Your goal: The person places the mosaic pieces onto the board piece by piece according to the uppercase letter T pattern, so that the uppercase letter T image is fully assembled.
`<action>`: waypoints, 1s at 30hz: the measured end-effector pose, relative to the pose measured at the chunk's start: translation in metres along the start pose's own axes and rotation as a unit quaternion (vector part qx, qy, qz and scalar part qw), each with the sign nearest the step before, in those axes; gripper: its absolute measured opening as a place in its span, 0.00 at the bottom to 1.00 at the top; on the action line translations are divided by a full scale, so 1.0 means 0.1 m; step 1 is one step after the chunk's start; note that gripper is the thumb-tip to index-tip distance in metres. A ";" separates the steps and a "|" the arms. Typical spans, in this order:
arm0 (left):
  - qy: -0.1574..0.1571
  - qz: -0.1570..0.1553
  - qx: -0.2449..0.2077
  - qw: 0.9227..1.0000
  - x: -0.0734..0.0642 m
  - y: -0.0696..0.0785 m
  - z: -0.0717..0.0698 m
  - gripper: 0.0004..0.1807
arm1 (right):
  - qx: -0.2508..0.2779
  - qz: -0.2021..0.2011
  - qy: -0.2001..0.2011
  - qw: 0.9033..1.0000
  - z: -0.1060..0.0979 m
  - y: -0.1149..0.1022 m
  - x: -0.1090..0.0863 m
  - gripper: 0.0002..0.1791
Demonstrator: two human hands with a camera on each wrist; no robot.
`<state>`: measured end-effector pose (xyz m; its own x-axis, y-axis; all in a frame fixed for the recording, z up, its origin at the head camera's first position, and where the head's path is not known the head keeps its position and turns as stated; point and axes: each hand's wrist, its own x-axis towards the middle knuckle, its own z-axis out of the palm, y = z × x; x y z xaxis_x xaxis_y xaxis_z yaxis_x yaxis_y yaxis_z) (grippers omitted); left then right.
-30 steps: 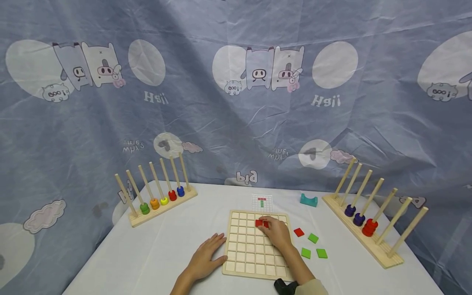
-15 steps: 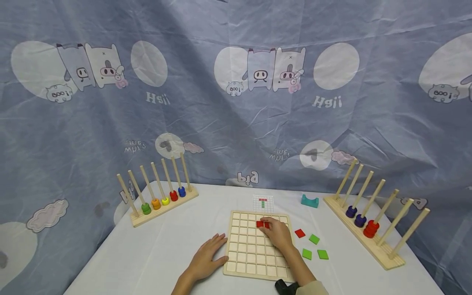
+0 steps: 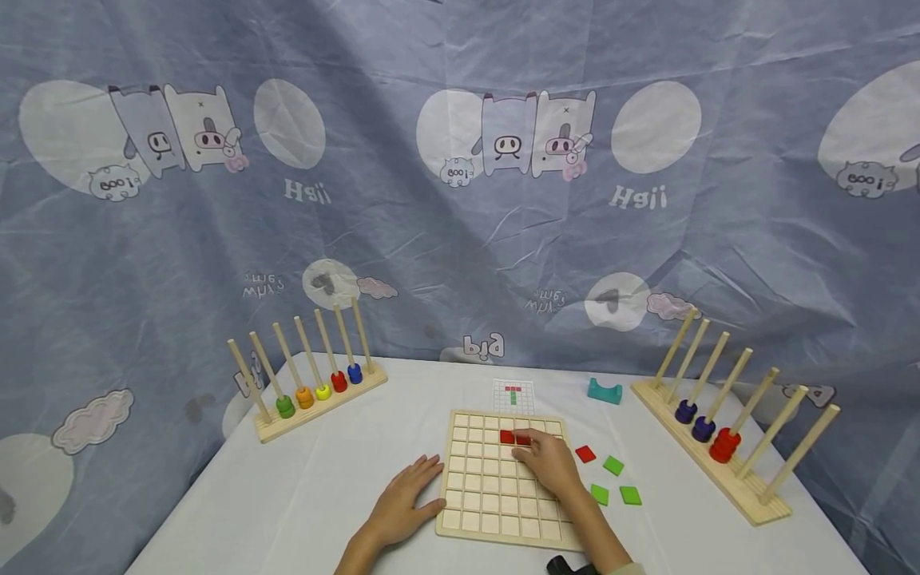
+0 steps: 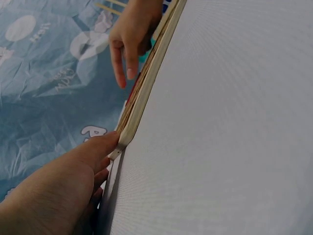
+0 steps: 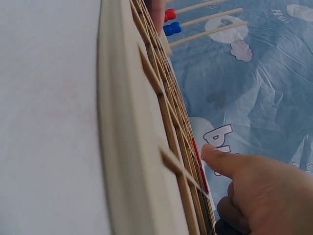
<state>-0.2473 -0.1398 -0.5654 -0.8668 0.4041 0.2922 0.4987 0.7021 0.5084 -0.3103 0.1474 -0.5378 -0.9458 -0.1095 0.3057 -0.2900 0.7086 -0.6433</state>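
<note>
A wooden grid board [image 3: 470, 483] lies on the white table. Two red square tiles, the left one [image 3: 507, 437] and the right one [image 3: 523, 440], sit side by side in its upper cells. Over the right tile is my right hand [image 3: 552, 465], index finger stretched out and fingertips close above the tile. In the left wrist view that hand [image 4: 134, 32] hangs with nothing between its fingers. My left hand [image 3: 402, 503] rests with spread fingers on the table at the board's left edge, its thumb touching the frame. Right of the board lie a loose red tile [image 3: 585, 454] and several green tiles [image 3: 613, 465].
Behind the board lies a card [image 3: 525, 406] printed with a red and green T on a grid. A teal cradle-shaped block [image 3: 604, 391] stands to its right. Wooden peg racks with coloured beads flank the table, left [image 3: 323, 406] and right [image 3: 772, 509].
My right hand has drawn slightly right and back, uncovering more of the right red tile, which stays in its cell. The left hand keeps its place.
</note>
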 end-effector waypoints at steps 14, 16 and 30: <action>0.001 0.006 0.004 1.000 0.01 0.00 0.02 0.34 | -0.004 0.039 0.011 0.999 -0.42 0.35 -0.13 0.24; 0.000 0.006 0.004 1.000 0.00 0.00 0.02 0.34 | -0.014 0.039 0.018 0.999 -0.50 0.44 -0.15 0.25; 0.000 0.000 0.005 1.000 0.01 -0.01 0.01 0.34 | -0.032 0.026 0.054 0.998 -0.79 0.74 -0.21 0.25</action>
<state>-0.2487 -0.1395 -0.5667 -0.8672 0.4038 0.2915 0.4980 0.7082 0.5004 -0.3007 0.2570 -0.5361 -0.9368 0.0018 0.3498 -0.2283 0.7545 -0.6153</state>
